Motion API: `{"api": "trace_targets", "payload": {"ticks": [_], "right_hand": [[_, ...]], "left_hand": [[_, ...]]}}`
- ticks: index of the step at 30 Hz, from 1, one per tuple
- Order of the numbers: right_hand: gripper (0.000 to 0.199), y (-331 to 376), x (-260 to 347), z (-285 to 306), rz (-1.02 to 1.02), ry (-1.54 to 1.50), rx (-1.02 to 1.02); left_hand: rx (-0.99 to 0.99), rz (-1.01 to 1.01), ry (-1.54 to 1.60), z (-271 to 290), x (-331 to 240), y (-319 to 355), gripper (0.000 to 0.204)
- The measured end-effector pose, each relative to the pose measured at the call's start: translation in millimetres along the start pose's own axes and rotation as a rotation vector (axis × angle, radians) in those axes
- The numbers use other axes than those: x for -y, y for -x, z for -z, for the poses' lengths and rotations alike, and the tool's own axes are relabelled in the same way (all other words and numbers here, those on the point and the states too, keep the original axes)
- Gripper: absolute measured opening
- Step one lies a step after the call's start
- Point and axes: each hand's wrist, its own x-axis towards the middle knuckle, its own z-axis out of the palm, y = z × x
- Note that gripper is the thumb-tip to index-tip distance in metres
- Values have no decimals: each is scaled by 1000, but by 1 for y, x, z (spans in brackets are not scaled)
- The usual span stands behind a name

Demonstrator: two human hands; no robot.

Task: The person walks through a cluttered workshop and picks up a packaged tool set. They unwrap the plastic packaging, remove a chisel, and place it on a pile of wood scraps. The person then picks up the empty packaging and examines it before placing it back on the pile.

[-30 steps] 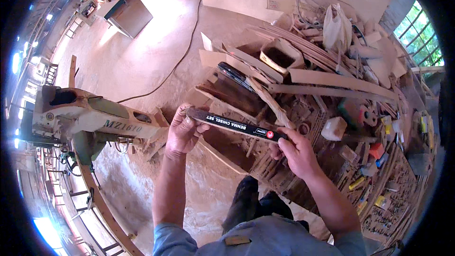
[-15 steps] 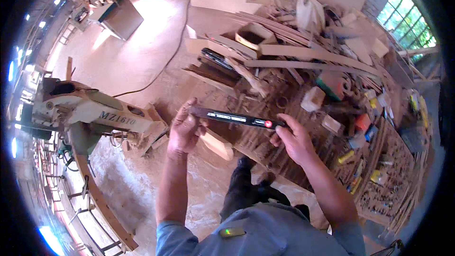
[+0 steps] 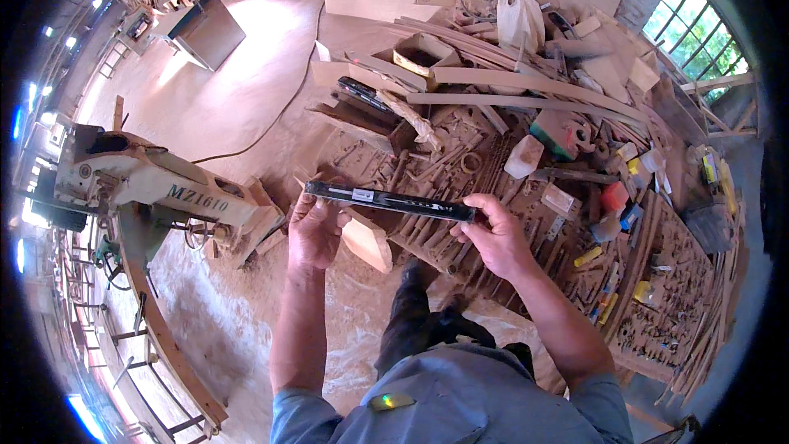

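A long, slim black package spans the gap between my two hands, held up in front of me above the bench edge. The face turned to me is glossy, with a small pale label and what looks like a clear window; its contents are too dark to make out. My left hand grips its left end, thumb on the near side. At the other end, my right hand pinches it between thumb and fingers. Below the package, a pale wood block juts out beside my left hand.
A sawdust-covered workbench carries many tools, wood strips, a white bottle and an open box. At left stands a woodworking machine with a curved rail. A cable runs across the floor.
The package has been turned over lengthwise: the lettered face with a red round mark no longer shows, and a glossy face does. Both hands still grip its ends.
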Motion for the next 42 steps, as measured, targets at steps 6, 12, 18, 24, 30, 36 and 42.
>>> {"api": "trace_targets", "payload": {"ticks": [6, 12, 18, 24, 30, 36, 42], "right_hand": [[33, 5, -2, 4, 49, 35, -9], [34, 11, 3, 4, 49, -34, -13], [35, 15, 1, 5, 57, -68, 0], [35, 19, 1, 4, 47, -42, 12], [34, 25, 2, 0, 5, -92, 47], [37, 29, 3, -6, 21, -131, 30], [40, 31, 3, -9, -37, -100, 27]], "left_hand": [[17, -23, -27, -7, -1, 14, 45], [16, -17, -33, -4, 2, 22, 45], [61, -39, -9, -2, 5, 27, 44], [5, -40, -28, -6, 6, 31, 44], [-36, -59, 11, -5, 8, 32, 42], [-48, -61, 40, -4, 9, 33, 43], [-57, -61, 68, 3, 9, 33, 34]]}}
